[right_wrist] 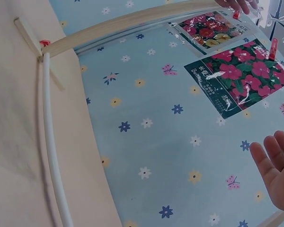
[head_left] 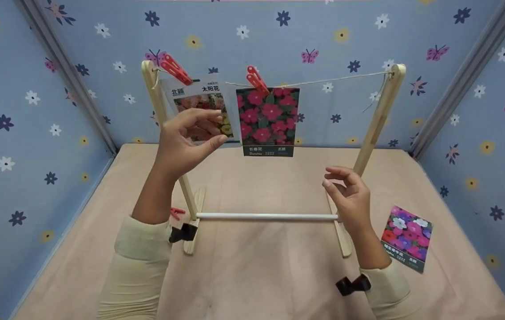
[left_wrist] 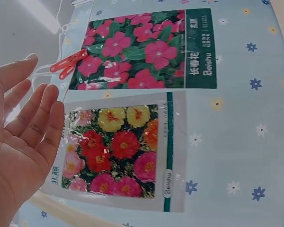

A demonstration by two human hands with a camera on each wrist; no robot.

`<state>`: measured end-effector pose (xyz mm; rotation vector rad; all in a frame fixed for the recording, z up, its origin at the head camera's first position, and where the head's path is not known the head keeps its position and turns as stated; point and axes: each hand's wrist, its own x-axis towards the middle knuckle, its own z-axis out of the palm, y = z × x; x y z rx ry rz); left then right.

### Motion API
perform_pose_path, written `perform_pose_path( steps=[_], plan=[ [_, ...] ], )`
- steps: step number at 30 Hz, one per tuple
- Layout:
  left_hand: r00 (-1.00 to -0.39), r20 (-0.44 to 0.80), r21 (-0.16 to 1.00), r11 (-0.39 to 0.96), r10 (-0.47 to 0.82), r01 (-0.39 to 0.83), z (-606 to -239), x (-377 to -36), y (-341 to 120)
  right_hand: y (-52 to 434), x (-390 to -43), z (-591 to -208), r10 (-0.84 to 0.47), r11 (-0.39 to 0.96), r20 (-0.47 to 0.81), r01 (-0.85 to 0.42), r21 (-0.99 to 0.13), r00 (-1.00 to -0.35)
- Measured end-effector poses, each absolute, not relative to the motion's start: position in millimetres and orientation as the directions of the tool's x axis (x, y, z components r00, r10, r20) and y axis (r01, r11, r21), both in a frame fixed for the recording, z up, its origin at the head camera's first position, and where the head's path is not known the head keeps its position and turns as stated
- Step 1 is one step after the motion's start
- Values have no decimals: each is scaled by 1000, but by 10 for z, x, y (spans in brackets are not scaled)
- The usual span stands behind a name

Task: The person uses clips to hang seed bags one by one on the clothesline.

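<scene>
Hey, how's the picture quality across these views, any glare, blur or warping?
Head view: even light, sharp, corner walls splay from the wide lens. Left wrist view: blown-out white at top left, sheen on the mixed-flower seed packet, left hand soft. Right wrist view: wooden rack curves, right hand slightly blurred.

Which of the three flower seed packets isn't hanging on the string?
The purple-and-pink packet lying flat on the table by the right hand. The other two hang from the string by red clips.
</scene>
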<state>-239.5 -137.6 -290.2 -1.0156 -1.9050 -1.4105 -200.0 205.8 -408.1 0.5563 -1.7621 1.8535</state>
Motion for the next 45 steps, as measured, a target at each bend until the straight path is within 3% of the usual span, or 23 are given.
perform_pose_path(
  steps=[9, 22, 32, 40, 45],
  plan=[
    [-577, 790, 549, 181, 206, 816, -3131, -2274, -1460, 2212, -1887, -4149, 82, 43, 633, -632, -774, -769],
    [-618, 775, 592, 188, 133, 784, -3519, -2118, -1629, 2521, -1779, -4277, 155, 30, 621, -624, -780, -768],
    [-670, 741, 647, 216, 48, 731, -3705, -1995, -1761, 2719, -1689, -4326, 233, 41, 576, -584, -811, -783],
    [-686, 727, 675, 214, -27, 706, -3740, -1857, -1841, 2929, -1592, -4382, 316, 145, 508, -489, -860, -801],
    [-700, 709, 701, 201, -90, 684, -3901, -1862, -1937, 3057, -1543, -4461, 357, 115, 493, -486, -866, -794]
  ],
)
